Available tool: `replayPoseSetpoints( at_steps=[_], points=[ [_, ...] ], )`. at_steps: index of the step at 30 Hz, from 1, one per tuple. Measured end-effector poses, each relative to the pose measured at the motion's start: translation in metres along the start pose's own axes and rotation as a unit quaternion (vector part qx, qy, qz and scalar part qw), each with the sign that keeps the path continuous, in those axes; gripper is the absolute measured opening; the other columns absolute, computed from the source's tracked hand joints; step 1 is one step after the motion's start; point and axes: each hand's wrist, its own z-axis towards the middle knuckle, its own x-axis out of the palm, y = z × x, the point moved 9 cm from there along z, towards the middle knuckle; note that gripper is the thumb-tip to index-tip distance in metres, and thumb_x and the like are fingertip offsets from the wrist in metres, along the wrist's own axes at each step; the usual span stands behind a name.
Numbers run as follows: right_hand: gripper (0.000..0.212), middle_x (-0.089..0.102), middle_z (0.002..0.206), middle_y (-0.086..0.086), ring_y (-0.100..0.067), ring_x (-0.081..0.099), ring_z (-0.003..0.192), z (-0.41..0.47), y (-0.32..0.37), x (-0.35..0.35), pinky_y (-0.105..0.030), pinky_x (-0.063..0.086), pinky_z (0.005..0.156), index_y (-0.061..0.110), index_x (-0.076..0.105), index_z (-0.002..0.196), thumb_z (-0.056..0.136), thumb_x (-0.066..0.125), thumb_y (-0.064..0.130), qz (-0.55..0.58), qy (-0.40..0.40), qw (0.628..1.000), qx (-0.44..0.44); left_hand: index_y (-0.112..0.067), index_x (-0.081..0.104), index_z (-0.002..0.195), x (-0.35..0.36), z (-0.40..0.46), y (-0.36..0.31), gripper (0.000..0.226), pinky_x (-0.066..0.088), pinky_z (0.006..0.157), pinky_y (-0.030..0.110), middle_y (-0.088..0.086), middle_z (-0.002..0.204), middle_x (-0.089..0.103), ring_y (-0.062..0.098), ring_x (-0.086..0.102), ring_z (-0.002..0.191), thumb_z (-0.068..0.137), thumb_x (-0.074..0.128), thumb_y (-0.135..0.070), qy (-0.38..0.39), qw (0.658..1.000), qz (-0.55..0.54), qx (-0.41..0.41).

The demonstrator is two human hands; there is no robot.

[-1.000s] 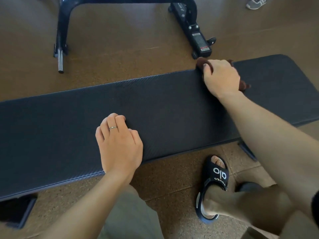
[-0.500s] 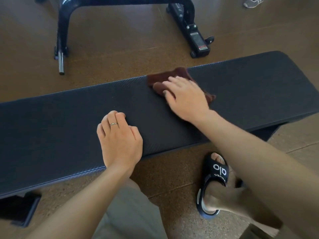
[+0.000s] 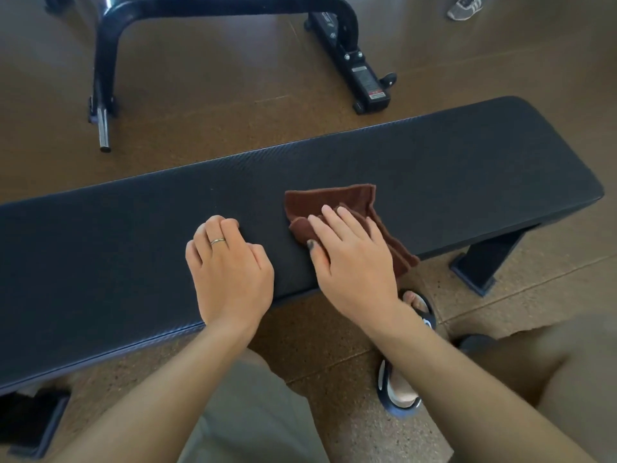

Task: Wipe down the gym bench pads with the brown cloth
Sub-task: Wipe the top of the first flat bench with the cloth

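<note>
- Floor (image 3: 207,105): brown, speckled, fills the background; tile seams visible lower right.
- Bench pad (image 3: 467,168): long black textured cushion running diagonally across view; its left end is cut off by the frame edge. One leg (image 3: 484,262) shows under the right end; a dark base piece (image 3: 30,422) at lower left is partly out of frame.
- Black equipment frame (image 3: 110,45): beyond the bench, top cut off; label text on its foot too small to read.
- Brown cloth (image 3: 337,202): lies rumpled on the pad near the front edge, one corner hanging over that edge; near part hidden under the hand.
- Right hand (image 3: 354,259): flat, fingers straight, pressing the cloth down.
- Left hand (image 3: 227,265): on bare pad just left of the cloth, fingers curled under, gripping nothing; ring visible.
- Sandalled foot (image 3: 404,389): mostly hidden behind the right forearm.
- Grey shoe (image 3: 465,6): top edge, cut off.
</note>
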Motion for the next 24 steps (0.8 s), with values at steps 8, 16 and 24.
replayPoseSetpoints(
  at_steps=[8, 16, 24],
  points=[
    [0.048, 0.042, 0.165, 0.002, -0.021, 0.031, 0.155, 0.137, -0.035, 0.003, -0.054, 0.019, 0.128, 0.028, 0.052, 0.151, 0.11, 0.033, 0.044, 0.007, 0.01, 0.998, 0.061, -0.009, 0.052, 0.123, -0.001, 0.003, 0.0, 0.029, 0.035, 0.114, 0.05, 0.011, 0.133, 0.052, 0.033, 0.046, 0.13, 0.096, 0.048, -0.018, -0.008, 1.0, -0.006, 0.003],
    [0.048, 0.055, 0.155, 0.003, -0.02, 0.045, 0.148, 0.015, 0.032, 0.01, -0.051, 0.034, 0.123, 0.027, 0.058, 0.145, 0.109, 0.034, 0.046, -0.008, -0.022, 0.998, -0.061, -0.01, 0.051, 0.127, 0.001, 0.001, 0.004, 0.031, 0.036, 0.116, 0.049, 0.012, 0.137, 0.053, 0.032, 0.048, 0.131, 0.099, 0.047, -0.022, 0.0, 1.0, -0.009, 0.004],
    [0.048, 0.05, 0.159, -0.005, -0.028, 0.041, 0.149, 0.09, -0.081, -0.015, -0.053, 0.029, 0.123, 0.023, 0.057, 0.147, 0.108, 0.036, 0.042, -0.015, -0.025, 0.996, 0.081, -0.01, 0.061, 0.112, -0.031, 0.009, 0.02, 0.02, 0.049, 0.089, 0.042, 0.009, 0.116, 0.059, 0.027, 0.055, 0.105, 0.097, 0.059, -0.022, 0.022, 0.994, -0.014, 0.109]
  ],
)
